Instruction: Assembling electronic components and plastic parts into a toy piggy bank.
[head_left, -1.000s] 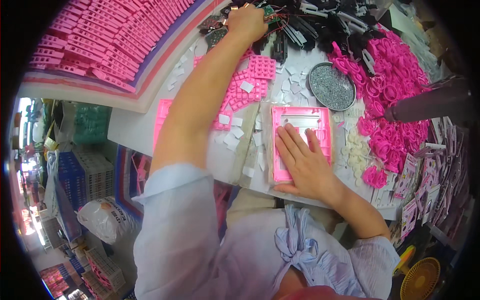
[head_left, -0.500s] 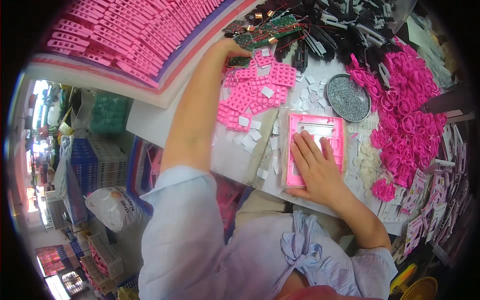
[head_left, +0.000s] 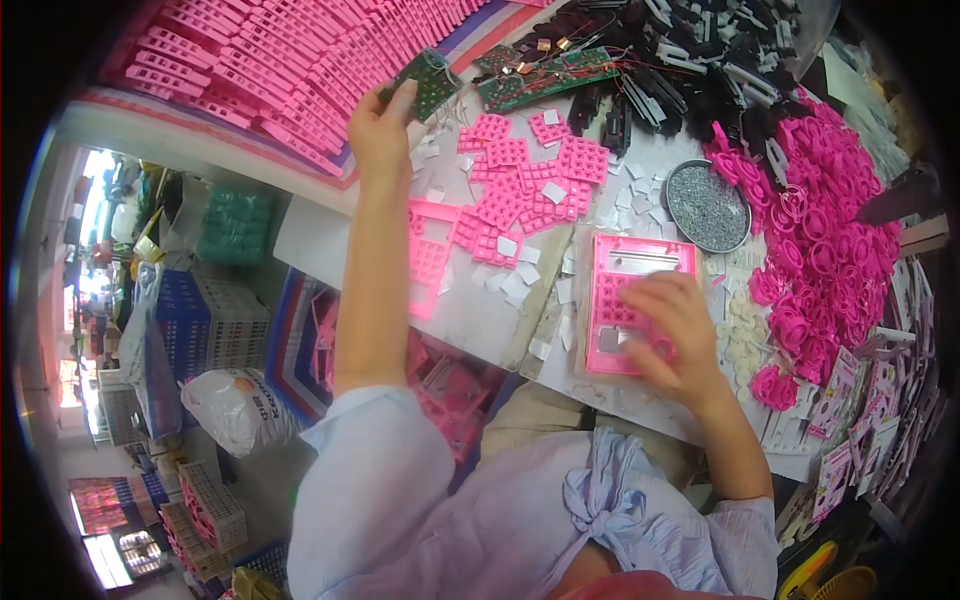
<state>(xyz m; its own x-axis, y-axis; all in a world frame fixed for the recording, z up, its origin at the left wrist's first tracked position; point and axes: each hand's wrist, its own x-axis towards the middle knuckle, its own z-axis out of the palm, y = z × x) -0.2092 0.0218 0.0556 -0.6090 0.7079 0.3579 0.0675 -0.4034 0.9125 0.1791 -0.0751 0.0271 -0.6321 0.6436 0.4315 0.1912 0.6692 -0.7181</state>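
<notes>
Left hand [head_left: 380, 132], 11 o'clock, clamped on green board [head_left: 432, 88] near its edge, likely sparing the parts. Right hand [head_left: 684, 342], blurred, fingers apart over pink case [head_left: 630, 243], 3 o'clock; contact unclear. Keypads [head_left: 505, 207], 12 o'clock, probably within reach deliberately.

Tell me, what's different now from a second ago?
The left hand has picked up a green circuit board and moved it left of the other boards. The right hand, earlier flat on the pink casing, has curled, baring more of the inside. The casing and round dish stayed put.
</notes>
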